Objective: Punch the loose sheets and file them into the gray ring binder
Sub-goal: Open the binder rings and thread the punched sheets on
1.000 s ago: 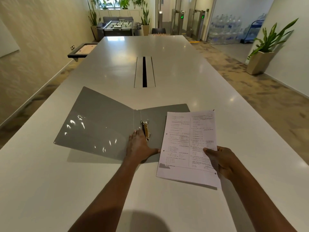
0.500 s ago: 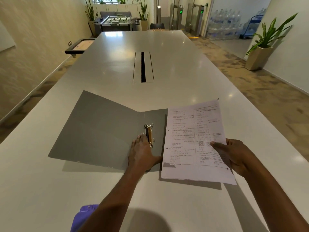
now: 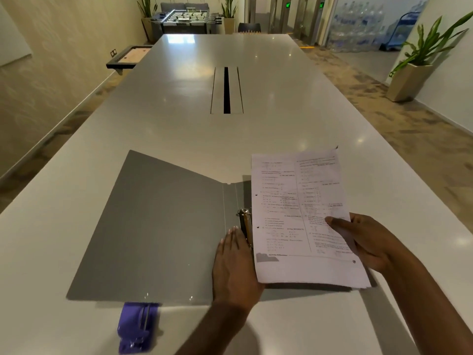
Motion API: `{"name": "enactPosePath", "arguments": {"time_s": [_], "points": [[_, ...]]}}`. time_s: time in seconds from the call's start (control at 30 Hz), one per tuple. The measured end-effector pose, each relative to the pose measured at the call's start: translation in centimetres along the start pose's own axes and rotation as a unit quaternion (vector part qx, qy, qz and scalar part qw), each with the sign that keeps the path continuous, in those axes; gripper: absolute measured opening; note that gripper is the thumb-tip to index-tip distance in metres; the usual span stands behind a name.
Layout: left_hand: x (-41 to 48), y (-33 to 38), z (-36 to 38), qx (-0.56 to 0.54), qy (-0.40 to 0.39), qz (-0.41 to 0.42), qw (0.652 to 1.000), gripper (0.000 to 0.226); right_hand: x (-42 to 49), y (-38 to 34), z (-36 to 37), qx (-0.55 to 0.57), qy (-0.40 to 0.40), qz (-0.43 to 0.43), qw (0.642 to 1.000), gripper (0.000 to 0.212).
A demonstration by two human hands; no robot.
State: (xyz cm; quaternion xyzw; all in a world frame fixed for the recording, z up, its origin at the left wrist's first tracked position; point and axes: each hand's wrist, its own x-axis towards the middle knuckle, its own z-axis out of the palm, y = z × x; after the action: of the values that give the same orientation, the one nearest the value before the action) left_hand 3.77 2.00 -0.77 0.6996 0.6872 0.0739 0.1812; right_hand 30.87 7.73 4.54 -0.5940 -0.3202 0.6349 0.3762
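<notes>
My left hand (image 3: pixel 235 265) rests flat, fingers straight, on the binder (image 3: pixel 166 226), at 9 o'clock of its rings (image 3: pixel 245 224). My right hand (image 3: pixel 368 242) pinches the sheets (image 3: pixel 294 213) at 3 o'clock of the rings. Edge holes suggest punching is done; threading remains. The punch (image 3: pixel 138 326) lies at 7 o'clock.

One binder (image 3: pixel 158 226), one sheaf of sheets (image 3: pixel 294 201), one punch (image 3: pixel 137 326) (purple), two hands (image 3: pixel 235 267) (image 3: pixel 368 242)
</notes>
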Motion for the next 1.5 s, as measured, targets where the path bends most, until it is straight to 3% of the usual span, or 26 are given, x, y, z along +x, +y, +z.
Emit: {"name": "enactPosePath", "arguments": {"time_s": [0.2,0.3,0.37,0.47,0.63,0.7,0.77,0.9,1.03,1.3,1.4,1.5], "points": [[-2.7,1.2,-0.7,-0.054,-0.079,-0.027,0.995,0.111,-0.7,3.4,-1.3,0.018,0.006,0.031,0.999,0.029],[-3.3,0.8,-2.9,-0.127,-0.117,-0.058,0.983,0.1,-1.1,4.0,-1.7,0.02,0.016,0.035,0.999,0.028],[-3.1,0.5,-5.0,-0.153,-0.076,-0.051,0.984,0.083,-1.3,4.1,-1.9,0.016,0.021,0.032,0.999,0.028],[-1.0,0.4,-7.6,-0.179,0.052,-0.036,0.982,0.061,-1.5,3.9,-2.2,0.017,0.023,0.026,0.999,0.028],[5.2,1.4,-8.9,-0.386,0.031,-0.088,0.918,0.02,-2.1,3.2,-1.9,0.004,0.021,0.018,1.0,0.029],[7.2,1.5,-8.6,-0.421,0.034,-0.102,0.901,0.025,-2.3,2.7,-1.7,-0.007,0.02,0.018,1.0,0.028],[8.4,1.7,-8.3,-0.423,0.008,-0.114,0.899,0.036,-2.2,2.3,-1.6,-0.013,0.024,0.021,0.999,0.026],[10.5,1.4,-7.5,-0.326,-0.068,-0.102,0.937,0.039,-1.5,2.5,-1.7,-0.014,0.045,0.031,0.998,0.028],[14.8,-1.2,-4.3,-0.345,-0.074,-0.159,0.922,0.052,-1.4,3.2,-1.4,-0.015,0.051,0.033,0.998,0.026],[12.8,-1.4,-5.0,-0.371,-0.08,-0.192,0.905,0.012,-1.1,3.0,-1.7,-0.018,0.065,0.032,0.997,0.026],[12.5,-1.4,-4.7,-0.363,-0.061,-0.188,0.911,0.009,-1.3,2.5,-1.7,-0.024,0.062,0.027,0.997,0.025],[12.1,-1.5,-4.4,-0.318,-0.047,-0.173,0.931,0.021,-1.6,2.0,-1.6,-0.024,0.058,0.018,0.998,0.026]]}}
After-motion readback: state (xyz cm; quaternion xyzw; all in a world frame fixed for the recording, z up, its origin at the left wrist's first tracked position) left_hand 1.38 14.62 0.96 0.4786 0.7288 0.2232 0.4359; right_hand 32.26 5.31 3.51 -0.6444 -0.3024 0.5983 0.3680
